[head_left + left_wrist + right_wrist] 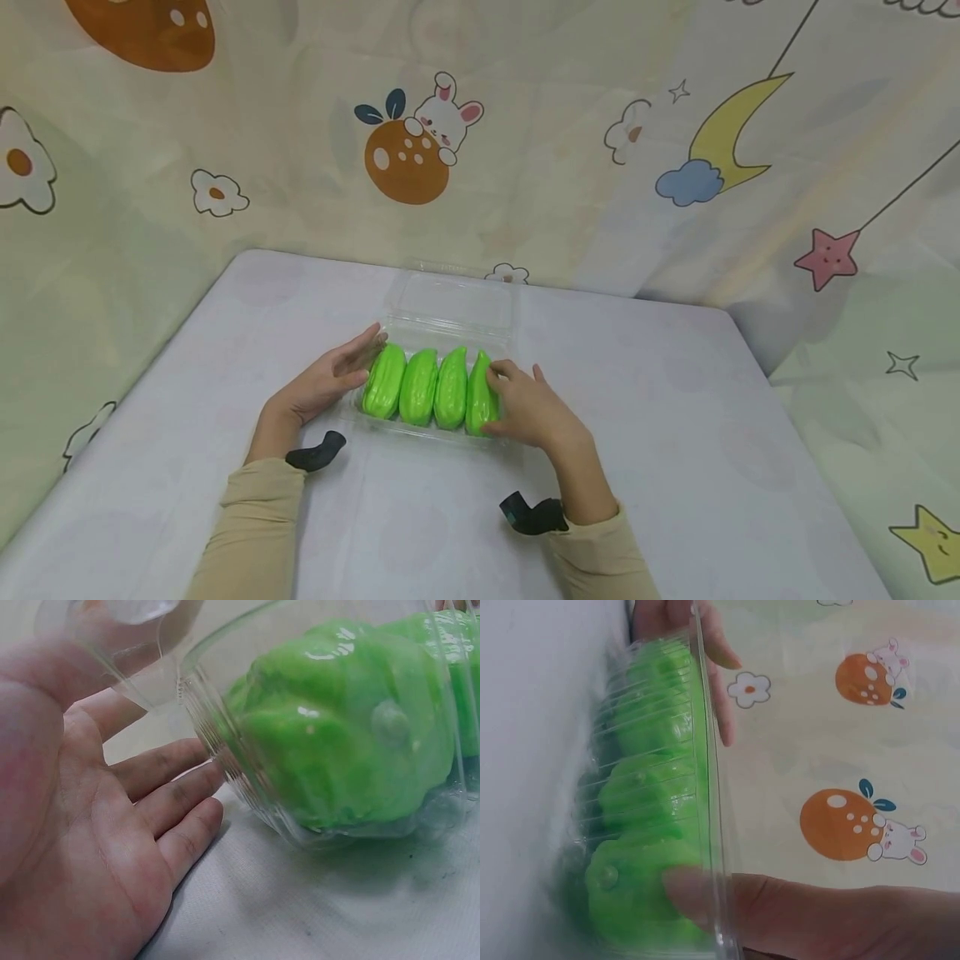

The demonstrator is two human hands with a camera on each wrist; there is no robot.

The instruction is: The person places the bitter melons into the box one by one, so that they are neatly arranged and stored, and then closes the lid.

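A clear plastic clamshell box (427,430) lies on the table with its lid (453,302) folded back. Inside, several glossy, ribbed green gourds stand side by side, their narrow tips pointing away from me. My right hand (536,408) grips the rightmost gourd (481,402), fingers at its far tip and thumb at its near end. The right wrist view shows that thumb (697,896) over the box rim, against the gourd. My left hand (330,379) is at the box's left end, beside the leftmost gourd (385,383); its extended fingers (180,802) reach the ridged wall.
A white cloth covers the table (420,525). Behind it and along the sides hangs a patterned curtain (540,167). Dark wrist mounts (536,514) stick out from both wrists, low over the tabletop.
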